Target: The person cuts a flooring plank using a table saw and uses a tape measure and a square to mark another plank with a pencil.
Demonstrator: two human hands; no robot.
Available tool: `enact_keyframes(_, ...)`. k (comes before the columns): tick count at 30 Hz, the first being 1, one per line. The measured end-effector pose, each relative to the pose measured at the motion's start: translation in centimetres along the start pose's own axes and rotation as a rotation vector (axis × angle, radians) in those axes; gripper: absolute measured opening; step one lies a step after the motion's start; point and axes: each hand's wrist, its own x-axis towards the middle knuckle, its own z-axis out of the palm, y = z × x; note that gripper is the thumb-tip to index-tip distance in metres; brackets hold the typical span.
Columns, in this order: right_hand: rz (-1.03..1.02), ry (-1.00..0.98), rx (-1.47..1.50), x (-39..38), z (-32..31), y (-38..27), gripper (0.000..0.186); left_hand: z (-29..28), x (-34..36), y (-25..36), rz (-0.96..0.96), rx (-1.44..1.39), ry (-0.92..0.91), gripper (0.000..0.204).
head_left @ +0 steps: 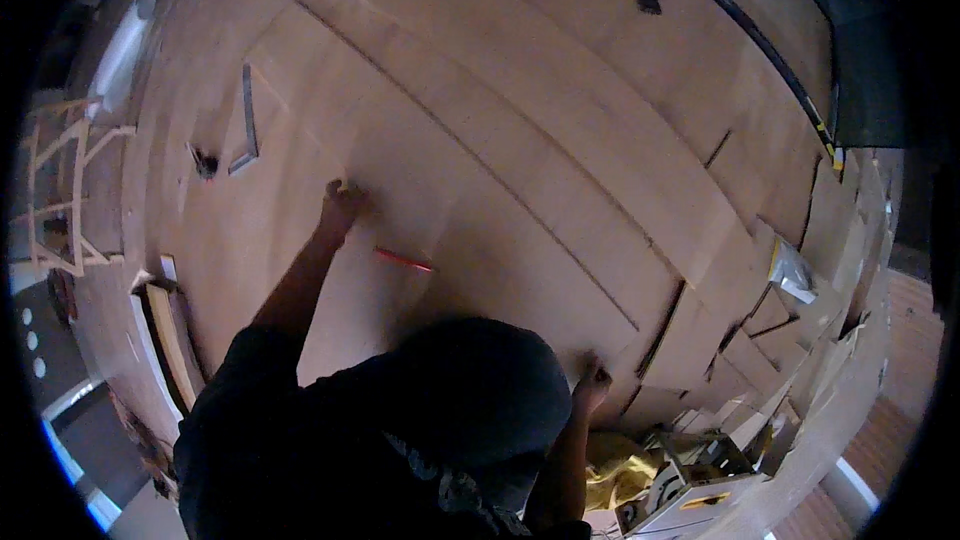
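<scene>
My left hand [343,204] is over the large brown board [470,60], its fingers curled together; whatever they hold, if anything, is too small and dim to make out. A red pen-like stick [404,259] lies on the board to the right of that hand. Farther right and nearer to me, my right hand [595,380] is closed close to the board's scrap-covered side. What its fingers hold, if anything, is hidden. A long, thin dark line [460,145] runs slantwise over the board from far left toward my right hand. Beyond my left hand rests an L-shaped metal square [249,125].
A dark small tool [203,160] lies left of the square. Broken board pieces [765,340] and a clear plastic bag [792,273] cover the right side. A tool box [695,500] and yellow cloth [622,472] stand near right. A wooden frame [75,195] is far left.
</scene>
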Motion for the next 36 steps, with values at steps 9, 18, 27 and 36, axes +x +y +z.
enact_keyframes(9,0.283,-0.394,0.679,3.9,4.2,7.0,0.041,0.5,9.1,-2.7,-0.241,-0.476,-0.246,0.036)
enact_keyframes(18,-0.227,0.128,0.463,-7.3,-7.7,0.9,0.044,-1.6,3.2,5.7,-0.366,-0.848,-0.325,0.042)
enact_keyframes(27,-0.515,0.517,0.44,-9.6,-28.3,13.0,0.043,-1.2,-3.1,15.1,-0.139,-0.908,-0.64,0.032)
enact_keyframes(36,-0.88,0.311,2.042,-23.7,-35.2,14.0,0.069,12.5,-30.0,43.9,0.152,-1.068,-1.46,0.027)
